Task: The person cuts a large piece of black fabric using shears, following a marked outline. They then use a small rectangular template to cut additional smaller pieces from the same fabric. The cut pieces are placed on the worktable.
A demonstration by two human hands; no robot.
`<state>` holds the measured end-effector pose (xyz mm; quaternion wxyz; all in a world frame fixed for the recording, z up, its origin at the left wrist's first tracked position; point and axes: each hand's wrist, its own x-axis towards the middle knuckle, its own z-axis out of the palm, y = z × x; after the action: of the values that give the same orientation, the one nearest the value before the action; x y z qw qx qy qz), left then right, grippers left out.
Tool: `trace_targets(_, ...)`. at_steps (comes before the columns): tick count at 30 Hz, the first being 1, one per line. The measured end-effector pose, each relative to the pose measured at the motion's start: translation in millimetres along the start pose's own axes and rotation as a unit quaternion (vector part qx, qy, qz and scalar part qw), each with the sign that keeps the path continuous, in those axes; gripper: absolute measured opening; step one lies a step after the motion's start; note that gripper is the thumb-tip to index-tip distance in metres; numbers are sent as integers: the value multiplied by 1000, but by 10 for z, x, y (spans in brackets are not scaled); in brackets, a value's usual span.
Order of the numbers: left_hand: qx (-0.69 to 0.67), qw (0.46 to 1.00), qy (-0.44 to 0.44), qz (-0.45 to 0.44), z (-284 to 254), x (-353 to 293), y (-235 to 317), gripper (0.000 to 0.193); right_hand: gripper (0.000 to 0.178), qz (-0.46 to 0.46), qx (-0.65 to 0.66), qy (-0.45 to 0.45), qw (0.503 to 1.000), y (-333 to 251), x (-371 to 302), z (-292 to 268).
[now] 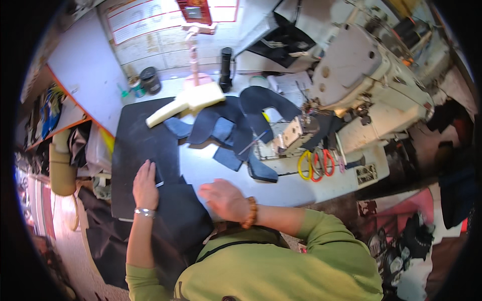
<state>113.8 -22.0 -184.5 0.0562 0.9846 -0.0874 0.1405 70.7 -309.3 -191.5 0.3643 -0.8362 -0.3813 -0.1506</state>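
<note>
My left hand [145, 183] lies flat, fingers stretched out, on a dark mat [143, 130] at the left of the table. Beside its fingertips is a small dark piece with a pale edge [159, 176]; what it is I cannot make out. A large black sheet of material [183, 208] spreads from under that hand over the near edge. My right hand [223, 199], with a beaded bracelet at the wrist, hovers by the sheet's right side; its fingers are blurred. Dark curved cut pieces [211, 125] and blue-grey pieces [228, 158] lie farther in.
A sewing machine [346, 70] stands at the right, with yellow- and red-handled scissors [316, 165] by its base. Pale yellow foam-like blocks [206, 95], a pink stand [193, 55], a black cylinder [226, 70] and small jars [149, 80] are at the back. Shelving [65, 110] borders the left.
</note>
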Motion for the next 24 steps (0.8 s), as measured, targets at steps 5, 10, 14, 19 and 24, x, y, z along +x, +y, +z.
trace_targets(5, -64, 996, -53, 44, -160, 49, -169, 48, 28, 253, -216, 71, 940, 806, -1005, -1273)
trace_targets(10, -62, 993, -95, 41, -250, 101, -268, 49, 37, 414, -217, 140, 873, 1365, -1822, -1962)
trace_targets(14, -50, 992, -109, 24, -270, 104, -220, 49, 49, 498, -90, 129, 853, 1788, -2106, -2081)
trace_targets(19, -74, 987, -140, 35, -350, 151, -291, 49, 51, 535, 36, 182, 824, 1925, -2049, -2285)
trace_targets(24, -104, 979, -165, 51, -324, 241, -430, 46, 67, 548, 84, 110, 825, 931, -2051, -2450)
